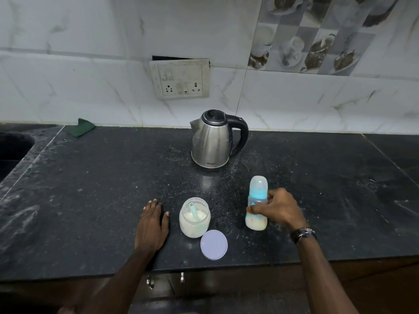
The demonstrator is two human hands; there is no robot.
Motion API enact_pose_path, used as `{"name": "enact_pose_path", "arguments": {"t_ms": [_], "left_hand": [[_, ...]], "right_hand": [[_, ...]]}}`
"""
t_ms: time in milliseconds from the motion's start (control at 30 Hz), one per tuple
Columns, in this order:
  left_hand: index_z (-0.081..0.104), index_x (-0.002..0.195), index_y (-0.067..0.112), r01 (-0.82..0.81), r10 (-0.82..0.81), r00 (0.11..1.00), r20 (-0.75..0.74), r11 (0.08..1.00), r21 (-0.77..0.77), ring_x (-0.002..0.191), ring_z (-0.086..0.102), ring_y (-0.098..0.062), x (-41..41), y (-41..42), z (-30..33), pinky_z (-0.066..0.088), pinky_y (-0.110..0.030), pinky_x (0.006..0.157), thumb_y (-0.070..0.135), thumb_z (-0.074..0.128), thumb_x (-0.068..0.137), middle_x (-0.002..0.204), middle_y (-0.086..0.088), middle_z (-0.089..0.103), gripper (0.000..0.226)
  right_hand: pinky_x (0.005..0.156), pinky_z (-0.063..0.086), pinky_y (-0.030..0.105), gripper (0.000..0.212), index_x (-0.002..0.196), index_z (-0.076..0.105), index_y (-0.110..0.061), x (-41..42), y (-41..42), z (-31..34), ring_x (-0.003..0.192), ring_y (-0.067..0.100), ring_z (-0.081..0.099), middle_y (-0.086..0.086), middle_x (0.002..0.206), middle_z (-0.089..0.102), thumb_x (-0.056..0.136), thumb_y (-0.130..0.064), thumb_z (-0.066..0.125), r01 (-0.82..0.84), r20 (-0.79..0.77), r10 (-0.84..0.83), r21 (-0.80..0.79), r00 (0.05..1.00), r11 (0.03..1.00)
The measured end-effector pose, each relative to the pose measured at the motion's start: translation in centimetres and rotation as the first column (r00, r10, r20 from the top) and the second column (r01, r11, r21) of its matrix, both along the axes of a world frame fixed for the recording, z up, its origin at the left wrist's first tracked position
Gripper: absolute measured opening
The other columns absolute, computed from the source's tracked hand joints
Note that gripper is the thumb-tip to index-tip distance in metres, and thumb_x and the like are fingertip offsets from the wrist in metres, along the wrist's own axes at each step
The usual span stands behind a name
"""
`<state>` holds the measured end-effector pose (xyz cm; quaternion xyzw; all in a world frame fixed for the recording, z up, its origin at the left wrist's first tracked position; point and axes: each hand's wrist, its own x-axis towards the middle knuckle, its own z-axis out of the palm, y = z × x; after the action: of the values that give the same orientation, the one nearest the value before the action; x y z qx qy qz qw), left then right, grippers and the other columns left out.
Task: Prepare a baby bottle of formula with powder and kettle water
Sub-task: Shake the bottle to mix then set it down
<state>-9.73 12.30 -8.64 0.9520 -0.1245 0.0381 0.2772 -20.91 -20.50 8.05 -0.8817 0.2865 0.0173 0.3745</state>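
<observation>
A baby bottle [257, 196] with a blue collar and clear cap stands upright on the dark counter [90, 200], milky liquid in its lower part. My right hand [277, 207] grips its middle from the right side. An open jar of white formula powder [194, 219] with a pale blue scoop [195, 210] inside stands left of the bottle. The jar's lilac lid [213, 244] lies flat in front of it. My left hand [153, 224] rests flat on the counter, just left of the jar. A steel kettle [213, 140] with a black handle stands behind them, lid down.
A sink [13, 148] is set into the counter at the far left. A green cloth [81, 127] lies against the tiled wall. A switch and socket panel [180, 79] hangs above the kettle. White powder dusts the counter around the kettle.
</observation>
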Motion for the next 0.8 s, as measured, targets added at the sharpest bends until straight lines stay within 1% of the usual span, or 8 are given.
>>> {"name": "enact_pose_path", "arguments": {"t_ms": [133,200,267,400,500,633,733,800], "left_hand": [[0.06,0.133,-0.003,-0.004,0.004,1.0,-0.001,1.0,-0.003,0.14,0.046,-0.037,0.0,0.1,0.0,0.03,-0.046,0.12,0.032,0.046,0.1,0.146,-0.024,0.052,0.05],[0.06,0.133,-0.004,0.004,-0.004,1.0,0.004,1.0,-0.001,0.14,0.045,-0.037,0.0,0.0,0.1,0.03,-0.046,0.12,0.031,0.048,0.1,0.146,-0.025,0.052,0.049],[0.06,0.133,-0.004,0.006,-0.006,1.0,0.004,1.0,0.003,0.14,0.045,-0.037,0.0,0.1,0.1,0.029,-0.046,0.12,0.026,0.053,0.102,0.146,-0.025,0.052,0.044],[0.06,0.133,-0.004,0.003,-0.003,1.0,0.002,1.0,0.011,0.14,0.045,-0.037,0.0,0.0,0.0,0.029,-0.046,0.121,0.03,0.049,0.102,0.146,-0.024,0.052,0.047],[0.059,0.133,-0.003,0.005,-0.005,1.0,-0.004,1.0,0.019,0.141,0.044,-0.037,0.0,0.1,0.0,0.029,-0.045,0.121,0.029,0.049,0.103,0.147,-0.024,0.051,0.046],[0.059,0.133,-0.003,0.006,-0.006,1.0,-0.001,1.0,0.013,0.14,0.045,-0.037,0.0,0.1,0.2,0.029,-0.045,0.12,0.03,0.049,0.102,0.147,-0.024,0.051,0.047],[0.059,0.134,-0.003,0.008,-0.008,1.0,-0.005,1.0,0.016,0.141,0.044,-0.037,-0.1,0.0,0.2,0.028,-0.044,0.121,0.028,0.051,0.103,0.148,-0.024,0.051,0.045],[0.06,0.133,-0.003,0.002,-0.002,1.0,-0.012,1.0,0.019,0.14,0.045,-0.037,0.0,0.1,0.2,0.029,-0.045,0.121,0.034,0.044,0.1,0.147,-0.024,0.052,0.052]], "right_hand": [[0.078,0.061,0.035,0.037,0.094,0.075,-0.017,-0.2,0.2,-0.2,0.081,0.012,0.074,-0.001,0.089,0.078,0.062,-0.023,0.092,-0.048,0.028,0.045,0.126,0.999,0.991],[0.074,0.061,0.035,0.032,0.086,0.075,-0.02,-0.4,-0.1,-0.5,0.078,0.011,0.073,-0.004,0.084,0.077,0.06,-0.029,0.091,-0.041,0.024,0.039,0.094,0.999,0.995],[0.071,0.059,0.035,0.046,0.088,0.073,-0.023,-0.4,-0.1,-0.6,0.076,0.008,0.072,-0.008,0.082,0.076,0.051,-0.046,0.087,0.004,0.062,-0.004,-0.002,0.998,1.0],[0.073,0.061,0.029,0.035,0.092,0.074,-0.02,-0.4,-0.2,-0.8,0.078,0.006,0.074,0.0,0.092,0.078,0.063,-0.022,0.092,-0.056,0.046,0.053,0.087,0.998,0.995],[0.073,0.06,0.036,0.043,0.092,0.073,-0.021,-0.2,-0.5,-0.8,0.077,0.008,0.073,-0.006,0.085,0.077,0.056,-0.036,0.091,-0.022,0.096,0.021,0.014,0.995,1.0],[0.062,0.056,0.021,0.037,0.099,0.074,-0.013,0.0,-0.6,-1.0,0.073,0.004,0.073,0.002,0.09,0.078,0.066,-0.014,0.091,-0.059,0.08,0.049,0.121,0.996,0.991],[0.067,0.058,0.031,0.047,0.092,0.074,-0.022,0.2,-1.0,-0.8,0.075,0.007,0.073,-0.007,0.083,0.077,0.053,-0.041,0.089,-0.02,0.124,0.014,0.042,0.992,0.999],[0.07,0.058,0.029,0.052,0.1,0.072,-0.018,0.3,-1.0,-1.0,0.08,0.01,0.074,-0.006,0.087,0.078,0.054,-0.034,0.092,-0.046,0.145,0.031,0.106,0.989,0.993]]}}
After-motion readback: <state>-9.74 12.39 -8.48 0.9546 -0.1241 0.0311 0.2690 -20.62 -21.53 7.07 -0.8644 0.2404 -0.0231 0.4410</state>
